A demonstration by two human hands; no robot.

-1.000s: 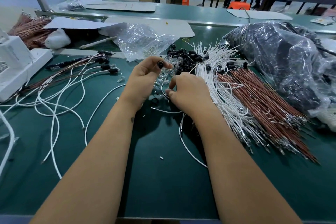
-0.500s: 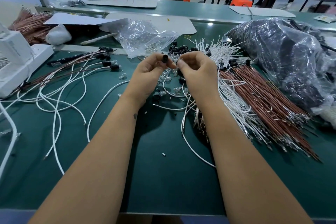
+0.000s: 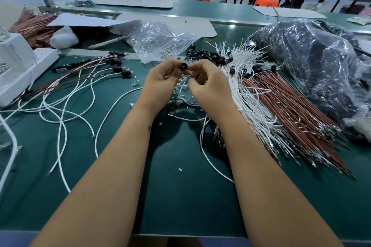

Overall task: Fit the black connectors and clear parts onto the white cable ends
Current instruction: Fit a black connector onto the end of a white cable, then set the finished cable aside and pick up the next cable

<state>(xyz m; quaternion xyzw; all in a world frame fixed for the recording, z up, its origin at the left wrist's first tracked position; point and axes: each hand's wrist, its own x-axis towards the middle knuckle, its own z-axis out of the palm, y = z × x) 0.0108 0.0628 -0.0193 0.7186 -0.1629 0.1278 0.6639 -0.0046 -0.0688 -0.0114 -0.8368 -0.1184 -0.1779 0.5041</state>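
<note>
While the left hand (image 3: 160, 80) pinches a black connector (image 3: 183, 66), the right hand's (image 3: 210, 88) curled fingers touch it

Since a second ago the right hand (image 3: 208, 88) has risen from the clear parts (image 3: 181, 86) at frame centre to meet the left hand (image 3: 160, 84); its fingertips now close beside the black connector (image 3: 183, 66) pinched there; a white cable (image 3: 208, 158) has lifted with it.
</note>
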